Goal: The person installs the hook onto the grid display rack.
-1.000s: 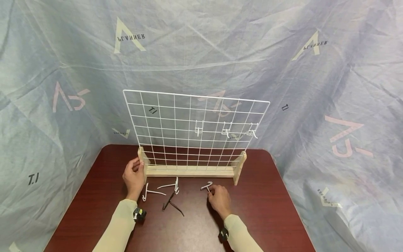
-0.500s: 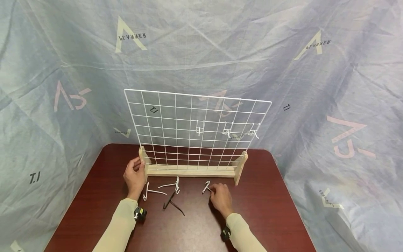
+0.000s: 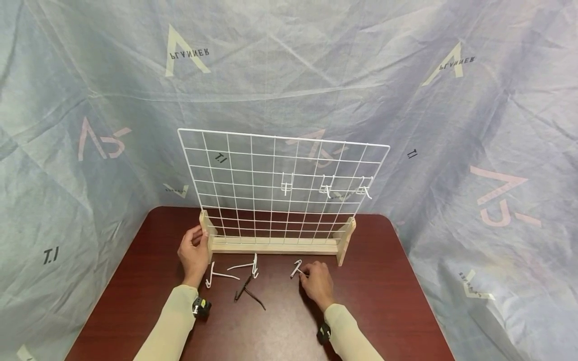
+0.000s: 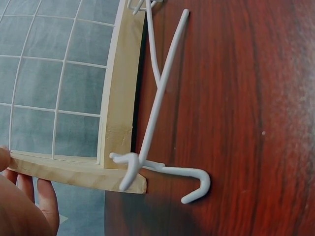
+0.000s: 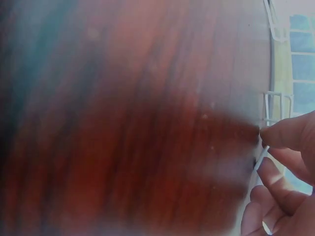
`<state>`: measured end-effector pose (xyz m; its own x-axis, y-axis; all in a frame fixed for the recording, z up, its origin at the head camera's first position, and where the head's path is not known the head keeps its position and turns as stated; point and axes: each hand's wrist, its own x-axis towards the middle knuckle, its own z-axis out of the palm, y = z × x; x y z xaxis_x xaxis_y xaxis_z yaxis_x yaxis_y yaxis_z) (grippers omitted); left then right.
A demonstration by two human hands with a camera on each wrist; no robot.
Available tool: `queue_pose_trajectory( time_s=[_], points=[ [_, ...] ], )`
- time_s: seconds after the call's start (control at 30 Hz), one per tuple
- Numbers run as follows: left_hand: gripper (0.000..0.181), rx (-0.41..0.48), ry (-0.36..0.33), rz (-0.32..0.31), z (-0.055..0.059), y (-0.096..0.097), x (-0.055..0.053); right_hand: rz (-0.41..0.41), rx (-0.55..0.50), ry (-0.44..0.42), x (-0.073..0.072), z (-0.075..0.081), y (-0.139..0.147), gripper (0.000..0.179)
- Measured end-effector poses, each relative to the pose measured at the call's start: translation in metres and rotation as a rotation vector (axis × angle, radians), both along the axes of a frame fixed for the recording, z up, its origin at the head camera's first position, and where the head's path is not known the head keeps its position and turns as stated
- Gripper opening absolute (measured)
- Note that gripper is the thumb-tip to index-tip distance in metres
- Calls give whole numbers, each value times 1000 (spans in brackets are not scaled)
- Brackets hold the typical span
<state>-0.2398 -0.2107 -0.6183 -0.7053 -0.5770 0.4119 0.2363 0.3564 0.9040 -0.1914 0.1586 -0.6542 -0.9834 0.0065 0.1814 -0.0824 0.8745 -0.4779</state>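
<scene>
A white wire grid panel (image 3: 263, 185) stands upright in a wooden base (image 3: 274, 247). My left hand (image 3: 193, 255) holds the left wooden side support (image 4: 74, 179), thumb on one face and fingers on the other. In front of the base's right half, my right hand (image 3: 317, 284) pinches the arm of a white wire hook (image 3: 296, 268) between thumb and fingertips. The right wrist view shows this hook (image 5: 279, 93) partly covered by the fingers. Three white hooks hang on the grid: a left one (image 3: 286, 186), a middle one (image 3: 327, 189) and a right one (image 3: 364, 190).
On the dark red table (image 3: 289, 326) lie a white hook (image 3: 219, 274) near my left hand, another white hook (image 3: 246, 264) right of it, and a black hook (image 3: 247, 291) close below that one. A grey printed cloth (image 3: 280, 65) hangs behind and around the table.
The white hook in my right hand has turned, its crosspiece now tilted more upright. That hand has shifted very slightly. My left hand stays at the side support.
</scene>
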Motion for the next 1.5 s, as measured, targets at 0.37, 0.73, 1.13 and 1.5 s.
queue_pose_trajectory(
  time_s=[0.37,0.73,1.13,1.5],
  points=[
    [25,-8,20,9,0,0,1,53,-118,54,0,-2,4,9],
    [25,-2,15,3,0,1,2,67,-333,78,-2,-2,3,16],
    [26,-5,14,6,1,1,2,44,-528,50,2,-1,1,16],
    [26,3,20,-7,0,0,2,90,-579,60,5,12,-8,13]
  ],
)
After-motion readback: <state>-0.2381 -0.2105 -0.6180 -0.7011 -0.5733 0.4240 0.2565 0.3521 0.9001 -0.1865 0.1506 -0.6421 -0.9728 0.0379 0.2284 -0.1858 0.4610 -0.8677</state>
